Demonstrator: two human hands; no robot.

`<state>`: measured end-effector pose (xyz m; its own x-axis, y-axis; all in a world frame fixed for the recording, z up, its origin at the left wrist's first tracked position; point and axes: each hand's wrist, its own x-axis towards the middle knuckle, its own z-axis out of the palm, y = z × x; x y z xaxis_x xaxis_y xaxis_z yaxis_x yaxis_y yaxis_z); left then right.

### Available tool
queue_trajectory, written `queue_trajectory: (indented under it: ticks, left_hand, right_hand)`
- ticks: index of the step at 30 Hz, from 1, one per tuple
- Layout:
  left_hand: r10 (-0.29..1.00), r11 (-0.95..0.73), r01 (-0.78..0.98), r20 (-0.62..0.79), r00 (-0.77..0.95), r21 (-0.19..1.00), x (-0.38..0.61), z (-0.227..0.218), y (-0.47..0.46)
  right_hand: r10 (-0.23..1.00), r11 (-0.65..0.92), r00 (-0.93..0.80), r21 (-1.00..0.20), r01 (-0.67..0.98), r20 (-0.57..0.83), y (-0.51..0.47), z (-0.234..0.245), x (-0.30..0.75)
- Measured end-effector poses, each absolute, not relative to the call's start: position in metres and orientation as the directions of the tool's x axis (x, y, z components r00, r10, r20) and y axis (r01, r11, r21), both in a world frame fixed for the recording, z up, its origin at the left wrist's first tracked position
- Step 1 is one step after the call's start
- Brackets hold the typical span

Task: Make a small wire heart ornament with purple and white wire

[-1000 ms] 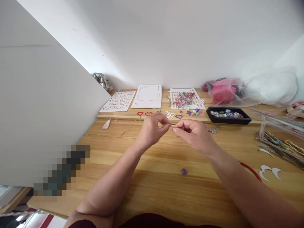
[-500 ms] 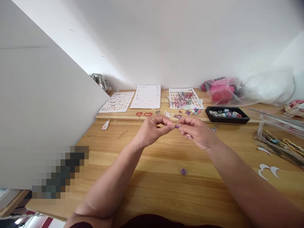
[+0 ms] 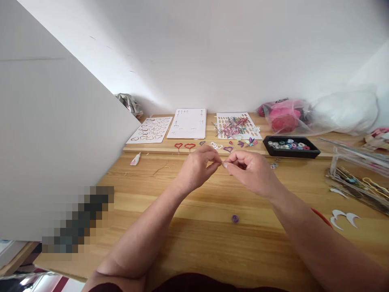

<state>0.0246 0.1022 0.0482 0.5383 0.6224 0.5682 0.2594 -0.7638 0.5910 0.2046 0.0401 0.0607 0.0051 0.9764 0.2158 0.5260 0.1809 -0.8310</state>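
Note:
My left hand (image 3: 197, 168) and my right hand (image 3: 251, 170) meet above the wooden table (image 3: 194, 227), fingertips pinched together on a tiny piece between them. The piece is too small and too hidden to name; half a second ago a purple speck showed at the fingertips. A small purple paper coil (image 3: 235, 219) lies on the table below my right wrist, apart from both hands.
At the back lie white template sheets (image 3: 188, 123), one with coloured paper shapes (image 3: 234, 126), small hearts (image 3: 184, 146), a glue tube (image 3: 135, 159) and a black tray of coils (image 3: 290, 147). Plastic bags (image 3: 319, 115) sit back right, a clear box (image 3: 358, 174) and white cutouts (image 3: 343, 219) right. A grey panel (image 3: 51, 142) stands left.
Both hands stayed pinched together and shifted only slightly. The purple speck seen between the fingertips half a second ago is now covered by the fingers.

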Motion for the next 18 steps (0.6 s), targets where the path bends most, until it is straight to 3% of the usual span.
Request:
queue_trajectory:
  ticks: [4,10,14,18]
  left_hand:
    - [0.63,-0.692,0.156,0.484,0.608,0.705,0.024,0.053,0.098]
    - [0.788,-0.332,0.002,0.276,0.55,0.943,0.027,0.053,0.099]
    - [0.858,-0.14,-0.168,0.204,0.471,0.976,0.033,0.046,0.103]
    - [0.925,-0.036,-0.206,0.111,0.364,0.978,0.039,0.04,0.103]
  right_hand:
    - [0.979,0.188,-0.017,-0.875,0.447,0.201,0.046,0.061,0.216]
    - [0.998,-0.007,-0.061,-1.0,0.018,-0.008,0.057,0.055,0.219]
    - [0.995,-0.1,-0.048,-0.981,-0.169,-0.093,0.056,0.047,0.208]
    - [0.998,-0.056,0.01,-0.981,-0.186,-0.059,0.052,0.042,0.198]
